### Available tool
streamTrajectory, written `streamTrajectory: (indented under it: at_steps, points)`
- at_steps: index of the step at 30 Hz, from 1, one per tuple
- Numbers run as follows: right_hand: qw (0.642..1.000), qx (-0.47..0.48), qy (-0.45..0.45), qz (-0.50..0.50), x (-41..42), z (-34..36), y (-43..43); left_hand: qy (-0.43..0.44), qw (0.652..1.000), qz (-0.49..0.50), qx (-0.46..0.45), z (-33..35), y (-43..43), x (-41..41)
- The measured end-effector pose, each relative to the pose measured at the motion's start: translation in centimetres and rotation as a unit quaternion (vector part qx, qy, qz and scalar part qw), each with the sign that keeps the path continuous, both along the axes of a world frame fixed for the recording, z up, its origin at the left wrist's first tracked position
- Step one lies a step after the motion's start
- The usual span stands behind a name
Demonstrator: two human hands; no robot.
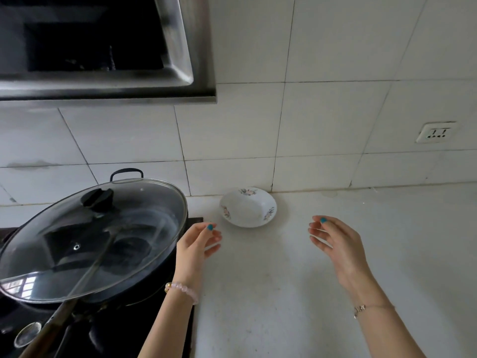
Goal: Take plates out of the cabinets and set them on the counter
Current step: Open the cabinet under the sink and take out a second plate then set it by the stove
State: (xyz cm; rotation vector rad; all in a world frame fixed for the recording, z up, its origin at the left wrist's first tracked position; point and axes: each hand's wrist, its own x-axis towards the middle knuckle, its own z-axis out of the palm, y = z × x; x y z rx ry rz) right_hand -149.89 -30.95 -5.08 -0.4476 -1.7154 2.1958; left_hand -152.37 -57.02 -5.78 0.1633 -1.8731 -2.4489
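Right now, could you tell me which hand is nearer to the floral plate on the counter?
Left. The left hand hovers just beside the floral plate's near-left rim; the right hand hangs farther off, to its near right.

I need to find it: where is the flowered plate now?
The flowered plate sits on the counter by the tiled wall, right of the lidded pan.

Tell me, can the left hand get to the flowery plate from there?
Probably yes. The left hand is open and empty, the flowery plate sits just beyond its fingers, and only bare counter lies between them.
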Motion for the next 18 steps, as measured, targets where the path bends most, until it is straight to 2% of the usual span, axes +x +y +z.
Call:
streamTrajectory:
  at_steps: [4,9,18]
  points:
    - [1.000,0.006,-0.010,0.003,1.3,-0.3,-0.1,-0.005,1.000,-0.005,0.001,-0.2,-0.3,1.3]
    - [0.998,0.024,-0.010,0.056,1.7,0.1,-0.4,-0.008,1.000,0.024,0.009,0.3,-1.1,4.0]
    - [0.980,0.016,0.018,0.196,2.8,1.6,-0.7,0.005,0.987,0.163,0.003,2.0,-0.6,11.7]
